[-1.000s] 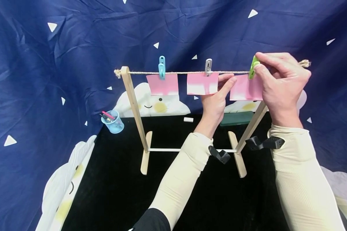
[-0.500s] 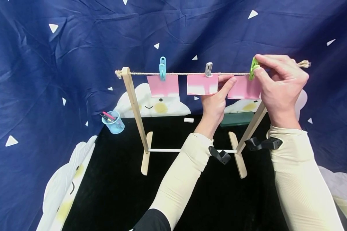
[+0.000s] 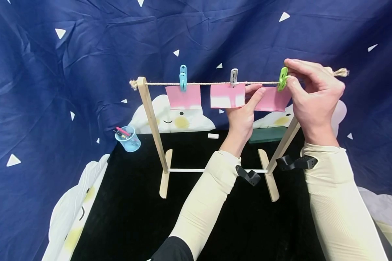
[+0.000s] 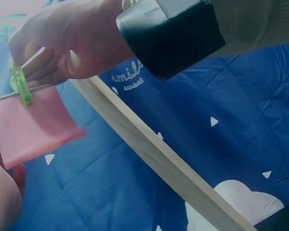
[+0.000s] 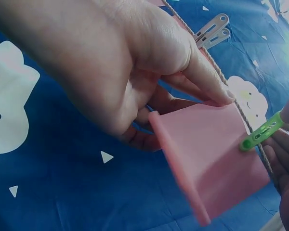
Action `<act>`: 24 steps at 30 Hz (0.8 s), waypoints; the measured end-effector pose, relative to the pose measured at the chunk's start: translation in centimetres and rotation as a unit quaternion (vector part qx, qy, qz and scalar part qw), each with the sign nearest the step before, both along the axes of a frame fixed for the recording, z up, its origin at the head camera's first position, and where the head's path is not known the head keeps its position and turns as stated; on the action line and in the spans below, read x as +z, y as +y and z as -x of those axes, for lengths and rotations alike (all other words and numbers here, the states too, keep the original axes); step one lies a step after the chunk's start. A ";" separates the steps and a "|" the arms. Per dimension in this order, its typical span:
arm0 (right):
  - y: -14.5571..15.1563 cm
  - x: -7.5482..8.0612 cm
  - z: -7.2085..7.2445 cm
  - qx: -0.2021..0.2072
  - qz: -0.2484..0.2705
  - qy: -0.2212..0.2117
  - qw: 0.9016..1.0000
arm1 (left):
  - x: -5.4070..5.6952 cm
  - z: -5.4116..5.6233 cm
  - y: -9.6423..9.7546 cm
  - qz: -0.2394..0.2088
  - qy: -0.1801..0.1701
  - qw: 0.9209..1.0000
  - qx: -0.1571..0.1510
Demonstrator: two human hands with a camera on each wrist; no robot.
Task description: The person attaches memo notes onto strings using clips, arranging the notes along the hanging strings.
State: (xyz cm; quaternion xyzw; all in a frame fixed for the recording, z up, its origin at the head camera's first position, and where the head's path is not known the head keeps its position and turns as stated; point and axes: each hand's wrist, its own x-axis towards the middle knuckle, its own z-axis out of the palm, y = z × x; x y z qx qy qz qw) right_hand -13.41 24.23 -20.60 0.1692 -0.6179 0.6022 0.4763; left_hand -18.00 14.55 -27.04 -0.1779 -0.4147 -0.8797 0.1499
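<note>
My left hand [image 3: 243,116] pinches the left edge of a pink paper sheet [image 3: 272,100] at the rope, thumb in front and fingers behind. The sheet hangs with its lower edge curled, as the right wrist view shows. Its top edge lies along the rope [image 3: 261,83]. With thumb and fingertips my right hand [image 3: 318,92] holds a green clothespin [image 3: 282,79], whose tip sits over the rope and this sheet. To the left hang two more pink sheets: the middle one [image 3: 227,98] under a grey clothespin [image 3: 233,77], the other [image 3: 184,98] under a blue clothespin [image 3: 183,78].
The rope is strung across a wooden frame [image 3: 152,125] with a white lower bar [image 3: 186,169]. On the black table [image 3: 130,217] are a blue pen cup [image 3: 130,141], a small white block [image 3: 213,136] and a dark green tray [image 3: 267,134]. Blue cloth [image 3: 94,54] hangs behind.
The green clothespin and my right hand have shifted slightly left along the rope. The right-hand pink sheet has moved left too, its edge now under my left thumb.
</note>
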 end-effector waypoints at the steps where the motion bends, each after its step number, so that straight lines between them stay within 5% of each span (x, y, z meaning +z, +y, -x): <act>1: 0.0 0.0 0.1 0.001 0.000 0.001 1.000 | 0.0 0.0 0.0 0.001 0.000 1.000 0.001; 24: 0.4 -0.3 0.8 0.035 0.027 0.015 0.999 | -0.6 -0.1 0.0 -0.010 -0.010 1.000 -0.022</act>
